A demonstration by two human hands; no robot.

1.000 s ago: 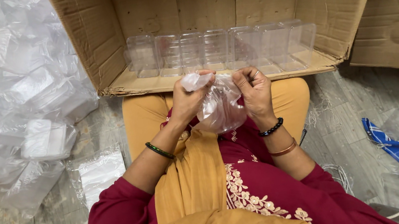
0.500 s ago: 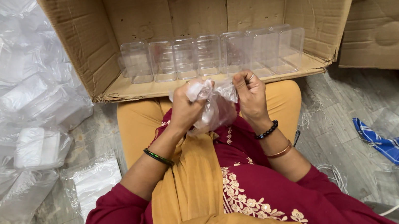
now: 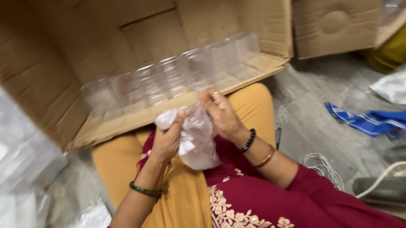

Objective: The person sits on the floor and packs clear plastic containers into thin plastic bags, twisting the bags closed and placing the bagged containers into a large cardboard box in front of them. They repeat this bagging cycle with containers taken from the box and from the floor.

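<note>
Gripping a clear plastic bag [image 3: 196,140] between left hand [image 3: 168,140] and right hand [image 3: 222,114].

Place: small packing workroom, floor-level, informal; could be a room in a home used for piecework. Evidence: large carton [image 3: 56,54] lying on its side, open toward the seated person, with a row of clear plastic containers [image 3: 169,77] standing inside; second carton [image 3: 338,14] just beside it to the right; heap of clear plastic wrapping [image 3: 2,165] on the left; grey floor [image 3: 309,118] used as the work surface; blue cloth [image 3: 375,122] and white cable [image 3: 400,171] lying loose on the right. View is blurred; finer detail cannot be told.
</note>
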